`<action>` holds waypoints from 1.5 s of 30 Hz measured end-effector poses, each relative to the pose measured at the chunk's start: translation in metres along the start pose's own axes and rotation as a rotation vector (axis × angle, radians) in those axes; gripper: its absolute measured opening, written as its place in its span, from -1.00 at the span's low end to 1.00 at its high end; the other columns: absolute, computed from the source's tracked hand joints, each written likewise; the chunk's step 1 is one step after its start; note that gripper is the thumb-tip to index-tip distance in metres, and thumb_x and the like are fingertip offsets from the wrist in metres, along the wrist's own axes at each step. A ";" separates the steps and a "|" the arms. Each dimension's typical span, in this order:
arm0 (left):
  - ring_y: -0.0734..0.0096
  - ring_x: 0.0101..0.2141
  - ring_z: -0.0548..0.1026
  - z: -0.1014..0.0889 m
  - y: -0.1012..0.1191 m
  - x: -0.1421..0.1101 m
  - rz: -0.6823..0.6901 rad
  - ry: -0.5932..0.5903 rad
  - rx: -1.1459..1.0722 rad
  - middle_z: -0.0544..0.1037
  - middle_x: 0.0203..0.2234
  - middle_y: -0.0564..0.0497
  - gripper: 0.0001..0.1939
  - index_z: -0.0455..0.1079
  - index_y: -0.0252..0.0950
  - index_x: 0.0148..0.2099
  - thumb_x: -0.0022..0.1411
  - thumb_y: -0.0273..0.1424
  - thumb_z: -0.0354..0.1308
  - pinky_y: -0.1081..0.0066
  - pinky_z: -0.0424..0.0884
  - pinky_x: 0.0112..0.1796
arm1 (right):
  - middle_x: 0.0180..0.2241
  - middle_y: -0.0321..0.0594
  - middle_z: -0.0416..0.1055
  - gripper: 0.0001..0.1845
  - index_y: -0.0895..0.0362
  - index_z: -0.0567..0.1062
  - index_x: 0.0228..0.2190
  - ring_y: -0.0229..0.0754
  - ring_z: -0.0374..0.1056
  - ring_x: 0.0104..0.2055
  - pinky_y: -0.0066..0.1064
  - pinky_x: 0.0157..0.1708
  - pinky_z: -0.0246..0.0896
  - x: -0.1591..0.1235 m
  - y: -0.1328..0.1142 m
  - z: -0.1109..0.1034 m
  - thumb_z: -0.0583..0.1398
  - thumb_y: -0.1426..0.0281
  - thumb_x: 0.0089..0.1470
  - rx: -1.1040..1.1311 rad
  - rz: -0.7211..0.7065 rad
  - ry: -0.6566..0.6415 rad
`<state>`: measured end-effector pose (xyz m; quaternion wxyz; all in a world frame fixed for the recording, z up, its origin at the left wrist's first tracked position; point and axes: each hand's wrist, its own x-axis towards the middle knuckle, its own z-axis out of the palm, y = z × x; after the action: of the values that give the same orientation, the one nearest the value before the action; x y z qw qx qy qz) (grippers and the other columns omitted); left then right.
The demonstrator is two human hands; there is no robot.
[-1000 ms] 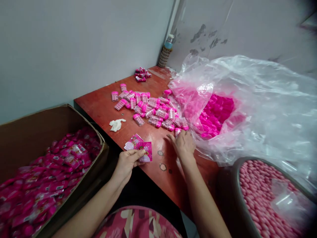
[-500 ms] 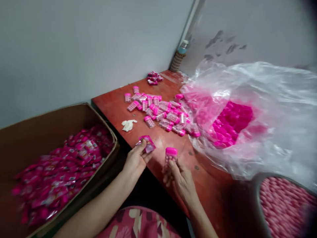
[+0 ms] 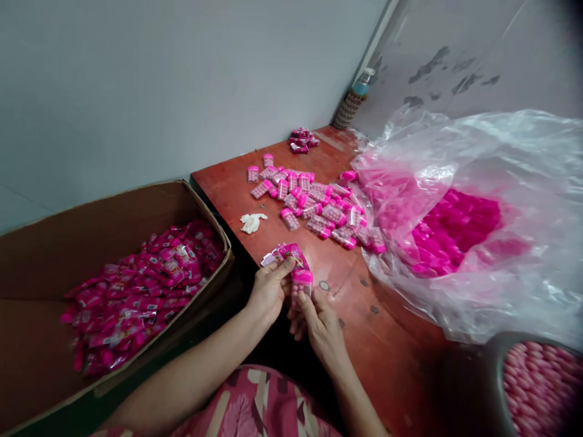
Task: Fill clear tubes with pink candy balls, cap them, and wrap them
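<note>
A cardboard box (image 3: 91,209) holds pink packets (image 3: 136,309). Fingers of the left hand (image 3: 268,292) pinch pink wrappers (image 3: 297,255); those of the right hand (image 3: 324,332) grip a capped bottle (image 3: 302,279) of pink balls, by the surface (image 3: 387,340). A plastic bag (image 3: 542,182) contains pink pieces (image 3: 455,237), a bucket (image 3: 495,371) pink pellets (image 3: 542,388).

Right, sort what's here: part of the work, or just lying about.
Likely in use:
pink packets in left hand
capped jar in right hand
jars on the table
packs in the box
pink balls in the tub
pink pieces in the bag

Seemingly lying about:
white scrap
bottle
</note>
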<state>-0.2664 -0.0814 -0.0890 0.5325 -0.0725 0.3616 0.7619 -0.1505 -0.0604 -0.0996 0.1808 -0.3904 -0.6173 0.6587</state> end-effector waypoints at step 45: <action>0.53 -0.64 0.35 -0.021 0.009 -0.014 -0.005 -0.181 0.421 0.43 -0.68 0.02 -0.76 0.42 -0.44 -0.58 -0.12 -0.34 0.31 0.47 0.28 -0.52 | -0.54 -0.30 0.42 -0.74 0.14 0.39 -0.34 -0.33 0.32 -0.64 -0.54 -0.69 0.25 -0.007 0.005 0.001 0.14 0.19 0.04 0.295 0.028 -0.062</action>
<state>-0.2743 -0.1065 -0.0929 0.5679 0.1077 0.4632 0.6718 -0.1461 -0.0669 -0.1025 0.2078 -0.3475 -0.5136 0.7565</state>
